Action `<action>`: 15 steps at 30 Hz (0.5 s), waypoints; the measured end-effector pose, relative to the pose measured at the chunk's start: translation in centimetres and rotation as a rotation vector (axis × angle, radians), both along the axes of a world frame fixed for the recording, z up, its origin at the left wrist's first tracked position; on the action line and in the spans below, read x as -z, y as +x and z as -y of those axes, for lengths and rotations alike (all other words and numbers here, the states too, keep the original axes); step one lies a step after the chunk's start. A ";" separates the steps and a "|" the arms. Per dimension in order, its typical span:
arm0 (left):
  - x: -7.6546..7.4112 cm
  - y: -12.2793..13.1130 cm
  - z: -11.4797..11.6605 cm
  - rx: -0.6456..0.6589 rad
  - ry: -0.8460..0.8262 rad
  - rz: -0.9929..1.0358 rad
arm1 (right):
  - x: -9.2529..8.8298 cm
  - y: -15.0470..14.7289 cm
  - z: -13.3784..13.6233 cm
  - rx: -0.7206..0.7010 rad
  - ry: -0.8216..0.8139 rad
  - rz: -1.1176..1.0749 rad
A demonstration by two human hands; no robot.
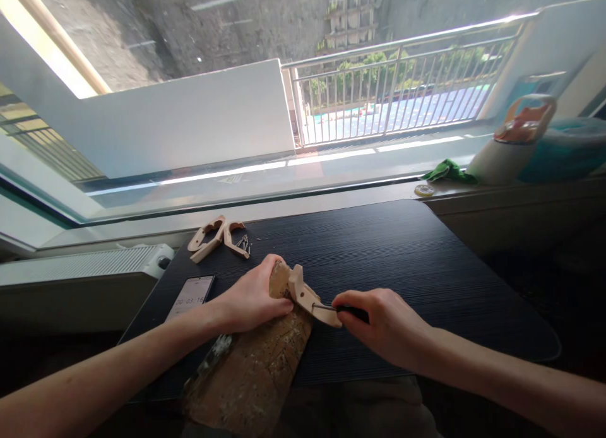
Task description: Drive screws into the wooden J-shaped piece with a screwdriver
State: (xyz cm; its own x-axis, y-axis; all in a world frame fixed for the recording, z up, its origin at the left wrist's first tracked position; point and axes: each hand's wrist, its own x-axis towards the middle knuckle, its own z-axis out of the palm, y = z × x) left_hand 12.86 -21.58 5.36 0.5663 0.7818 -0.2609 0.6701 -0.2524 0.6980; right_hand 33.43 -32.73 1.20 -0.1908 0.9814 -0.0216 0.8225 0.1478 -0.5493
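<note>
Left hand [253, 296] is closed over the far end of a brown board [255, 375], with the fingertips pressed against a pale wooden piece [307, 296] that stands on that board. Right hand [383, 324] is closed around the dark handle of a hand tool [326, 308]. The tool's thin metal shaft points left and meets the wooden piece low on its near side.

Surface: a dark, finely ribbed table [402, 261], set against a wide window. The brown board lies at the near edge, angled from near left to far right, and its face is stained and worn. A phone [190, 296] lies flat to the left of the left hand with its screen lit. Further away on the left are spare wooden parts [215, 236], with a small cluster of screws [243, 242] just beside them.

Room: a white radiator [85, 261] sits below the sill at the left. On the sill at the far right are a green cloth [447, 171] and a white container [511, 147]. A metal railing [392, 84] shows outside the glass.

Position: the wooden piece lies between the two hands. It is in contact with the left hand and is reached by the right hand only through the tool.
</note>
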 end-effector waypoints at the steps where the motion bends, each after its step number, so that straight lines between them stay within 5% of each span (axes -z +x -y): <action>1: -0.1 0.2 0.0 0.007 0.014 -0.007 | 0.1 0.1 -0.1 0.061 -0.062 -0.106; 3: -0.2 0.4 0.0 0.027 0.034 -0.012 | 0.2 0.4 -0.1 0.121 -0.121 -0.212; 6: -0.3 0.6 0.0 0.059 0.041 -0.041 | 0.3 0.6 0.4 0.108 -0.049 -0.064; 11: -0.5 0.5 0.0 0.070 0.022 -0.121 | 0.1 0.6 1.4 -0.196 0.303 0.360; 15: -0.7 0.4 0.1 0.048 -0.015 -0.107 | 0.3 0.4 1.5 -0.305 0.467 0.461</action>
